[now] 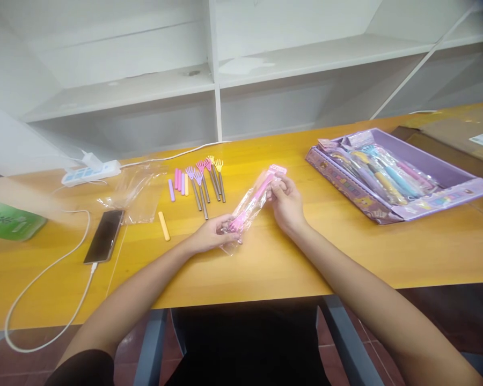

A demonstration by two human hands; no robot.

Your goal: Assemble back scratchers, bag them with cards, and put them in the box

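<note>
Both hands hold a pink back scratcher in a clear plastic bag [254, 202], slanting above the table. My left hand [213, 234] pinches its lower end, by the pink claw head. At the upper end, my right hand [286, 202] has its fingers closed on the bag near a pink header. To the left lie several small claw scratchers [201, 177] with purple, pink and yellow heads and dark metal rods. Beside them are several short coloured handle tubes [179, 181], and one yellow tube [164, 226] lies apart, nearer to me.
A purple display box [446, 199] with bagged scratchers stands at the right, a cardboard box [454, 134] behind it. Leftward are an empty clear bag [139, 195], a phone [103, 236] on a white cable, a power strip [90, 172] and a green package [14, 221]. White shelves [215, 80] rise behind.
</note>
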